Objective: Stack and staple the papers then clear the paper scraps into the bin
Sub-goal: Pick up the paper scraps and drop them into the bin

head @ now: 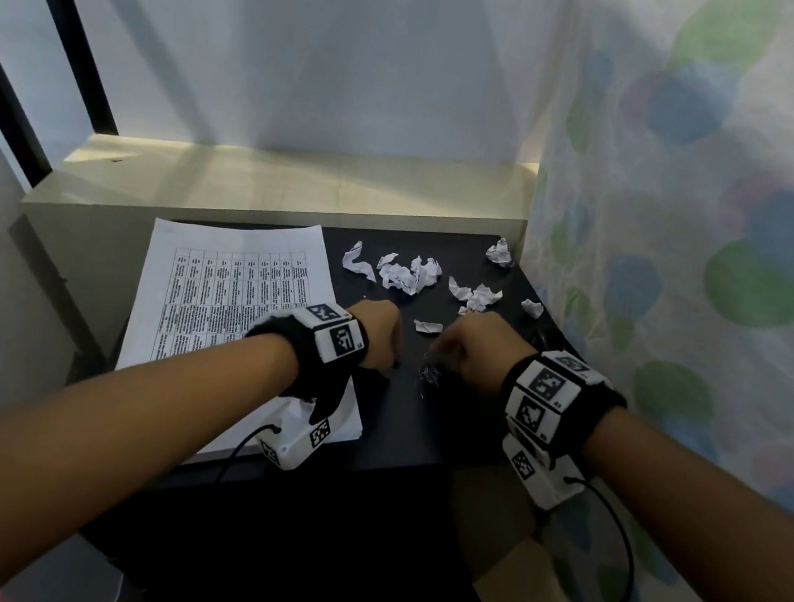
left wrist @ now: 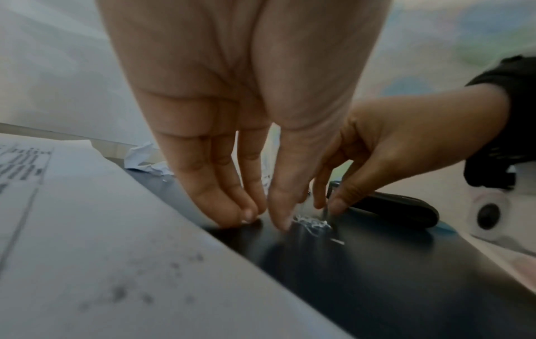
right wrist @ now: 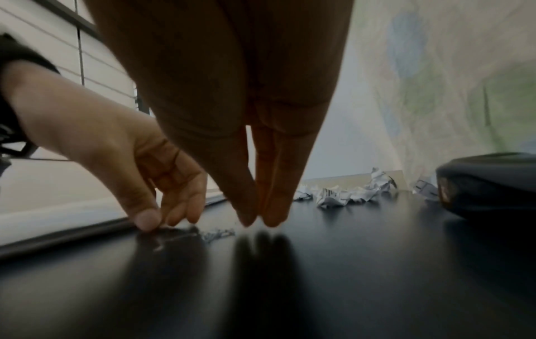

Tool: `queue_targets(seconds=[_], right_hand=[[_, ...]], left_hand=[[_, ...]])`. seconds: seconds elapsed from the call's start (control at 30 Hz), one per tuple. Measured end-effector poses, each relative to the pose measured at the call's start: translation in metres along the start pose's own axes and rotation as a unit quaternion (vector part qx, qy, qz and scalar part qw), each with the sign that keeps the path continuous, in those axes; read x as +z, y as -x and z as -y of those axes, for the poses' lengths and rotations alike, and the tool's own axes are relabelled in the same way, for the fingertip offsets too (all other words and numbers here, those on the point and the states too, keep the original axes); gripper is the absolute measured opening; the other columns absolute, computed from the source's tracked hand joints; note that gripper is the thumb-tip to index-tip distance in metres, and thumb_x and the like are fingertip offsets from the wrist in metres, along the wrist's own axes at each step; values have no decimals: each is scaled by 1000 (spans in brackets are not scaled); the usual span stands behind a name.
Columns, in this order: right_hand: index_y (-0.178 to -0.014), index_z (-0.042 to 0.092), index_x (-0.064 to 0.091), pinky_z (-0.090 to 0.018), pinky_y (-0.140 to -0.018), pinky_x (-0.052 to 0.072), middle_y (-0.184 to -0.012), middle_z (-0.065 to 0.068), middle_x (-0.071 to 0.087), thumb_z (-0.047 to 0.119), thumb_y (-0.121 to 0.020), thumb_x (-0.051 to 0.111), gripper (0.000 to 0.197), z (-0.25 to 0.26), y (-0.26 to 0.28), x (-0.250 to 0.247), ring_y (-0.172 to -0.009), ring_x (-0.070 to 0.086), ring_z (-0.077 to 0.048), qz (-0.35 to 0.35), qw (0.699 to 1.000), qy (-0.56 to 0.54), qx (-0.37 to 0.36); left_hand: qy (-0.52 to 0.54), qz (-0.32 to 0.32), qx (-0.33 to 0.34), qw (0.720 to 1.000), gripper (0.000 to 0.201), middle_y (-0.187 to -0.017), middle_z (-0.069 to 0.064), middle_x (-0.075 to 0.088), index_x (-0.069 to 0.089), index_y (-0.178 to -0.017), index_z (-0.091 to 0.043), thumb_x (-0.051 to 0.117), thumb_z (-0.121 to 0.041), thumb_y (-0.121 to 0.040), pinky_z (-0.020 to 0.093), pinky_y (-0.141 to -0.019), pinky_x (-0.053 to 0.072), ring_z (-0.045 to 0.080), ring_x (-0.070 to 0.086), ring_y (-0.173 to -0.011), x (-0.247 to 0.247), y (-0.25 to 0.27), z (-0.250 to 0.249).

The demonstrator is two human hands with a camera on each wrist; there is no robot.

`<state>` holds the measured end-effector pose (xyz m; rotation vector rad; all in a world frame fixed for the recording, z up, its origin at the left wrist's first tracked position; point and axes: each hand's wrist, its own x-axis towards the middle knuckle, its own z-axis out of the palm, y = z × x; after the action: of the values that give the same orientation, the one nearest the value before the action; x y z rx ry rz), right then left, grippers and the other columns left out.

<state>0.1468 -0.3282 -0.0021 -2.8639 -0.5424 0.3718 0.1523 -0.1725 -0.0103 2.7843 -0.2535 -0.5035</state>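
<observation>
Head view looks down; both wrist views (close, low) share the staples (left wrist: 311, 223).

A stack of printed papers (head: 229, 295) is lying flat at the left of the black desk, a table of text showing on top; crumpled white paper scraps (head: 409, 274) are sitting scattered along the far edge; a black stapler (left wrist: 397, 211) is resting at the right, beside loose staples (head: 430, 374).
</observation>
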Motion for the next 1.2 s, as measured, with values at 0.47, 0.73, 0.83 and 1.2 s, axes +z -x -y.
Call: queue_targets(seconds=[0.47,0.73,0.83,1.2], right_hand=[[-122,13,62,-29,-99,41,-126,-10,60,5,-84,59,39,3,-6,6,-118,55,-26,14,999,29,-22],[-115,12,67,-17,-84,43,-113,-7,70,4,-80,65,36,1,6,5,-104,65,-19,16,1000,-16,-16],[-116,12,66,-11,-76,40,-112,-6,71,9,-76,73,41,0,3,3,-99,66,-16,38,999,-28,-13],[-101,13,75,2,-57,38,-95,-6,74,17,-73,78,29,3,-17,5,-72,64,-8,65,996,-57,-35]], left_hand=[[10,-8,-20,1000,33,-105,12,72,71,-101,-4,76,-24,-76,27,-75,48,26,67,-101,3,-6,-12],[27,5,7,1000,22,-105,9,74,75,-98,-9,72,-11,-77,29,-88,53,24,69,-100,8,-3,-11],[30,17,20,999,21,-104,8,74,76,-96,-12,69,-7,-78,28,-88,52,23,69,-100,9,-3,-12],[10,-16,-13,1000,24,-112,9,71,71,-104,-9,68,-6,-80,27,-86,50,24,65,-107,5,-3,-5]])
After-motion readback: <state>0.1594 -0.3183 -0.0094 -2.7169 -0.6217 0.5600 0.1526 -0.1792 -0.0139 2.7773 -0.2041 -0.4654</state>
